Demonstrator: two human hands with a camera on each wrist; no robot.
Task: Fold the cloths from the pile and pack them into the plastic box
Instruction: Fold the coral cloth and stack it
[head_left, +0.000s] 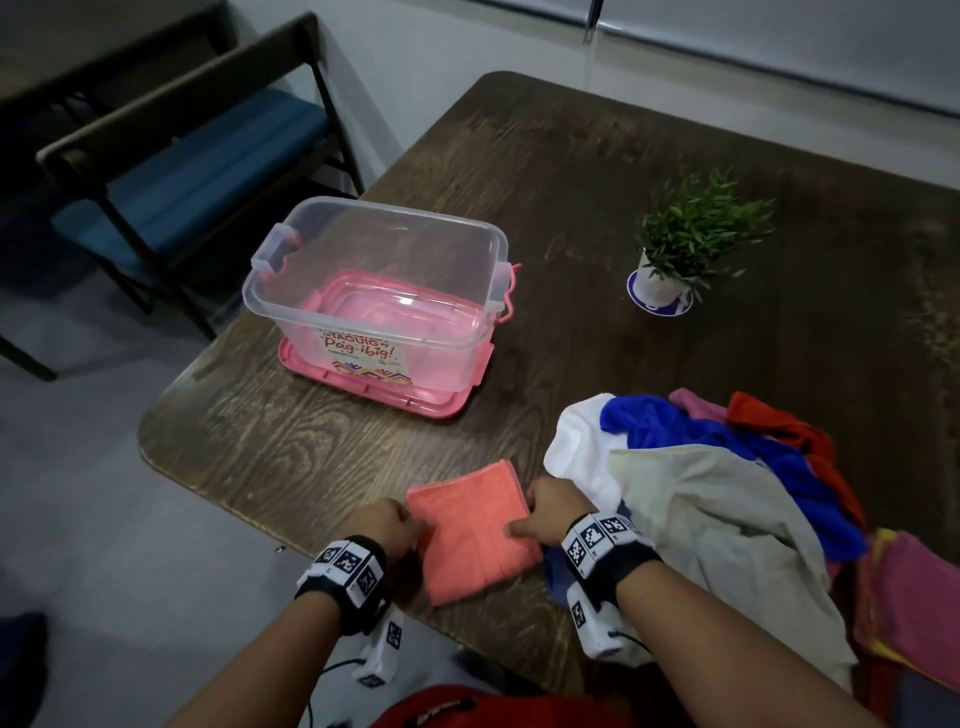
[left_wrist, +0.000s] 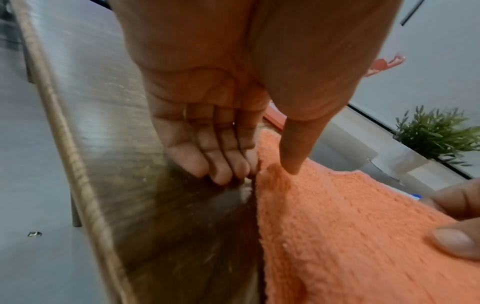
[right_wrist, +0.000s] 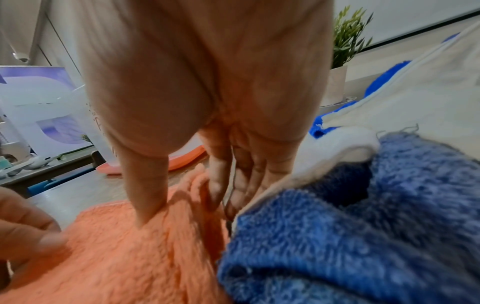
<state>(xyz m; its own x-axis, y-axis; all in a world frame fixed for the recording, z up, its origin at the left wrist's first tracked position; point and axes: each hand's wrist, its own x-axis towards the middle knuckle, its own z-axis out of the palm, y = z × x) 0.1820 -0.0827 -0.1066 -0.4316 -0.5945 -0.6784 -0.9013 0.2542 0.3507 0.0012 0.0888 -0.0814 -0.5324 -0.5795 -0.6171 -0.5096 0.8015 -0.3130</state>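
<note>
A folded orange cloth lies flat near the table's front edge. My left hand pinches its left edge, thumb on top and fingertips down at the edge on the table. My right hand pinches the right edge, thumb on top and fingers tucked under the bunched rim. The clear plastic box stands open, with no cloth inside, at the far left on its pink lid. The pile of cloths lies just right of my right hand.
A blue towel from the pile presses against my right wrist. A small potted plant stands on the far right of the wooden table. A blue-seated chair stands beyond the table's left side.
</note>
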